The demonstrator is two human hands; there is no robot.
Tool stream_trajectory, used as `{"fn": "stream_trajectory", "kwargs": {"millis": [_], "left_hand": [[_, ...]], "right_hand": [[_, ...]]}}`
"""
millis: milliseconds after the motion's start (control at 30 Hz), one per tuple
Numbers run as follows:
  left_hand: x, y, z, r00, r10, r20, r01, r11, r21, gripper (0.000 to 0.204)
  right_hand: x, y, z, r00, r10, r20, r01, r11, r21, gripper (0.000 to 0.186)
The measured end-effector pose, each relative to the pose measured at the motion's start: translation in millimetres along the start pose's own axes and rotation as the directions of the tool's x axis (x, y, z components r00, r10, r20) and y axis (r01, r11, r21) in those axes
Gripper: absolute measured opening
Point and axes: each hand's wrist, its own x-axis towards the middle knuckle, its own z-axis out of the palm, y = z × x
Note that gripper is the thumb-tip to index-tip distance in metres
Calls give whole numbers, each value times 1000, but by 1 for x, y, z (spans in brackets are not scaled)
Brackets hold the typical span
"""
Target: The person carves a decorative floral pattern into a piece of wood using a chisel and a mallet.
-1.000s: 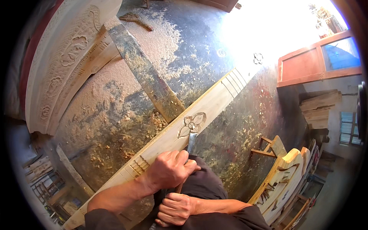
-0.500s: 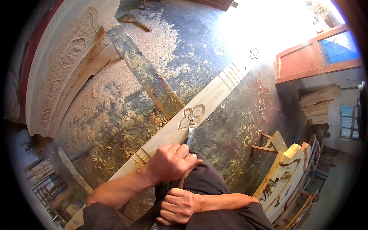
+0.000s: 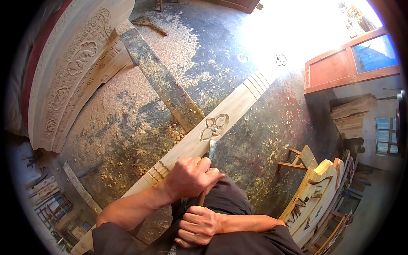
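A long pale wooden board (image 3: pixel 236 105) runs diagonally from lower left to upper right, with a four-petalled flower (image 3: pixel 214 127) carved in relief near its middle. A carving chisel (image 3: pixel 212 149) has its metal blade tip at the flower's near edge. My left hand (image 3: pixel 188 178) is closed round the chisel's upper part, just below the blade, its wrist close over the board. Lower down, my right hand (image 3: pixel 197 226) grips the wooden handle near my lap. Part of the handle shows between both hands; the rest is hidden by my fingers.
A dusty plank (image 3: pixel 163 83) meets the board from the upper left. Large carved panels (image 3: pixel 80 59) stand at the left, above sawdust and chips on the floor. At the right are a small wooden stool (image 3: pixel 304 159) and a pale wooden piece (image 3: pixel 312 204) with several tools on it.
Both hands and the chisel have shifted very slightly upward in view, the blade tip staying at the flower's near edge. The grip looks the same.
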Motion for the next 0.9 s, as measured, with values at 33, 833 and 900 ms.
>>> {"fn": "stream_trajectory", "kwargs": {"millis": [33,833,900], "left_hand": [[-1,0,0,1000,3,14,-3,1000,8,42],[3,-7,-8,990,5,143,-3,1000,-9,42],[2,-8,-5,991,-5,131,8,1000,-25,41]], "right_hand": [[1,0,0,1000,-2,0,2,1000,-8,45],[6,10,11,998,-59,-30,56,992,-111,39],[3,11,14,997,-65,-42,60,992,-112,38]]}}
